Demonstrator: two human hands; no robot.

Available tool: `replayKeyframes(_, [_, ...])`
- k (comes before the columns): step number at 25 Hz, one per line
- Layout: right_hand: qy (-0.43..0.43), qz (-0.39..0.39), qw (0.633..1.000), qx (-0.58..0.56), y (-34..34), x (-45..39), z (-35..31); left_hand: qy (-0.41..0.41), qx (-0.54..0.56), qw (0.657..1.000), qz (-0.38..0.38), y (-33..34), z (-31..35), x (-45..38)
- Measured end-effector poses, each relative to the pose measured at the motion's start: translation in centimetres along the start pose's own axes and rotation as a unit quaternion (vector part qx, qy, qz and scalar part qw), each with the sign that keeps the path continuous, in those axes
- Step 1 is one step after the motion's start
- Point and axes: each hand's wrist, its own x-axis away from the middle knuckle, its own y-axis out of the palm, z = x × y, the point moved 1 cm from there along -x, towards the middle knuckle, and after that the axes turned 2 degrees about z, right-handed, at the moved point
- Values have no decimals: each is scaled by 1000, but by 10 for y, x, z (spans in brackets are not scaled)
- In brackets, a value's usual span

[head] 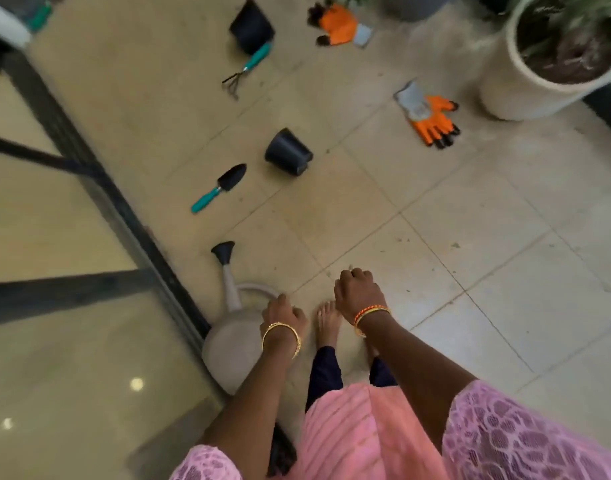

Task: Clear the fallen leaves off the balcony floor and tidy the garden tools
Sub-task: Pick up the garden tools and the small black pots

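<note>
**Two hands low, tools not yet gathered**

Two hands hang over the tiled balcony floor (453, 209), and neither clearly holds anything. The left hand (283, 311) is just above the grey watering can (233, 336), fingers curled downward; whether it grips the handle I cannot tell, since the hand hides that part. The right hand (357, 294) hovers beside it with fingers loosely curled around nothing.

Judging by the scatter, the tidying step is barely begun. A trowel (219, 187) lies ahead of the can, a tipped black pot (289, 152) just beyond it, then a hand rake (246, 69) touching a second black pot (252, 25). One orange glove (430, 114) lies near the big white planter (525, 81); the other glove (338, 24) is farther off. Only tiny specks show on the tiles; no clear leaves.

Next seems to be lifting the can, which calls for a firm grip on its handle.

Room is tight on the left, where the can sits against the dark door frame (124, 209). Bare tiles on the right give open walking space toward the gloves.
</note>
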Motion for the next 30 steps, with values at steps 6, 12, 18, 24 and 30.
replayKeyframes(6, [-12, -129, 991, 18, 88, -17, -26, -186, 108, 977, -9, 54, -106, -8])
replayKeyframes(12, [53, -230, 972, 3, 197, -65, -32, -217, 128, 966, 61, 91, -174, -63])
replayKeyframes(18, [86, -236, 968, 6, 281, -124, -31, -233, 80, 964, 103, 138, -202, -92])
replayKeyframes(24, [277, -191, 895, -291, 304, -131, -46, -252, 110, 959, 69, 147, -203, -97])
replayKeyframes(30, [314, -187, 858, -361, 245, -91, -85, -91, 60, 983, 151, 131, -165, -57])
